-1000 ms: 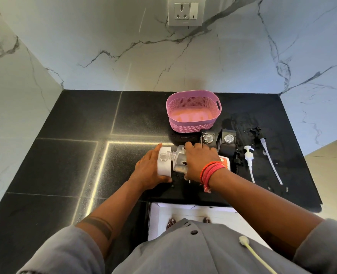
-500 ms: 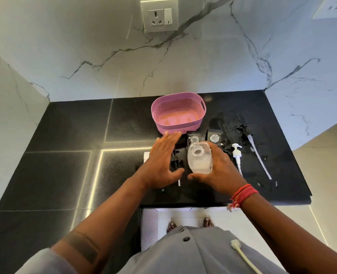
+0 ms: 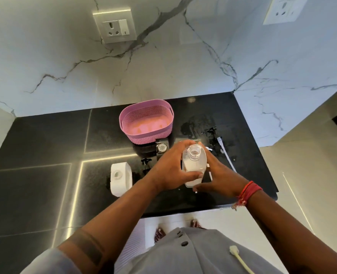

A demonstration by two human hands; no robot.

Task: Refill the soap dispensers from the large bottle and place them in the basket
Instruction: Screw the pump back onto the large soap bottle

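Both grips, left hand [image 3: 168,171] and right hand [image 3: 219,175], clasp the uncapped clear soap bottle [image 3: 194,165] upright, nearer the viewer than the pink basket [image 3: 145,121].

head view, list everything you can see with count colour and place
basket: 1, pink, back middle of the counter, nothing in it
counter: 1, black, below the marble wall
clear bottle: 1, clear with pale liquid, cap off, held above the counter centre
white bottle: 1, white, open neck, left of the hands
black dispenser: 1 clearly seen, black, cap off, in front of the basket
pump tube: 1, white, lying at the right of the counter
wall sockets: 2, white, on the marble wall
left hand: grips the clear bottle's left side
right hand: on the clear bottle's right side, red threads at the wrist
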